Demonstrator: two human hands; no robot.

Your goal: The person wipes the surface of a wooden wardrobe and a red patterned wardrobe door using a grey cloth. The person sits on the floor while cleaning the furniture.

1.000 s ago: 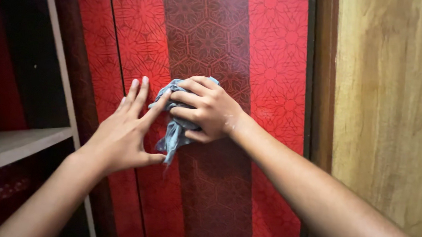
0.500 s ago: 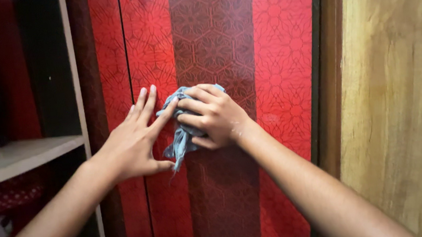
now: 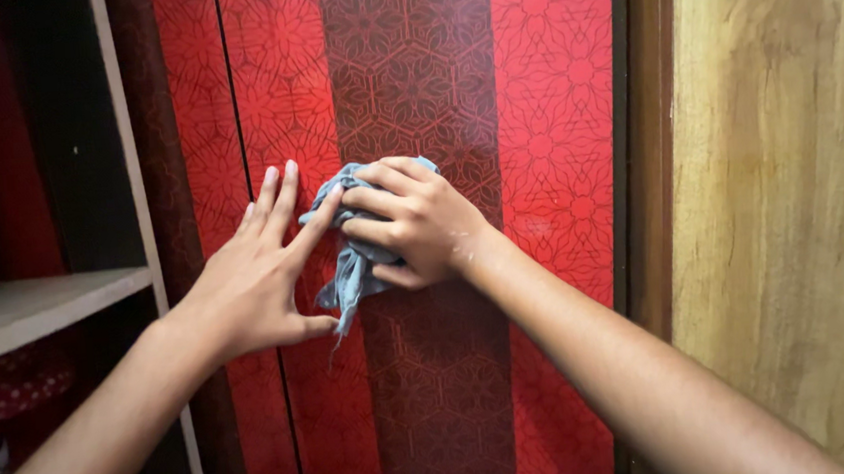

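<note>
Right hand [image 3: 421,222] closed around a bunched blue-grey cloth [image 3: 351,258], pressing it flat against the red patterned cabinet door [image 3: 552,106], right over the darker centre stripe [image 3: 414,77]. Loose tail of the cloth hanging free below the fist, just beside the left thumb. Left hand [image 3: 259,275] spread wide and empty, palm flat on the door, fingers straddling the thin vertical seam [image 3: 236,111] between the two panels, index fingertip touching the cloth's upper edge.

Likely risks, judged from this pose: with most of the cloth wadded inside the fist, only a small patch meeting the surface, so streaks or missed bands on the glossy pattern. Dangling tail liable to drag and smear, or catch under the left thumb. Heavy pressure near the seam apt to flex or push the door inward. Bare left palm probably leaving fresh prints on the panel. Open shelf [image 3: 36,302] at far left well apart, wooden panel [image 3: 790,188] at right untouched.
</note>
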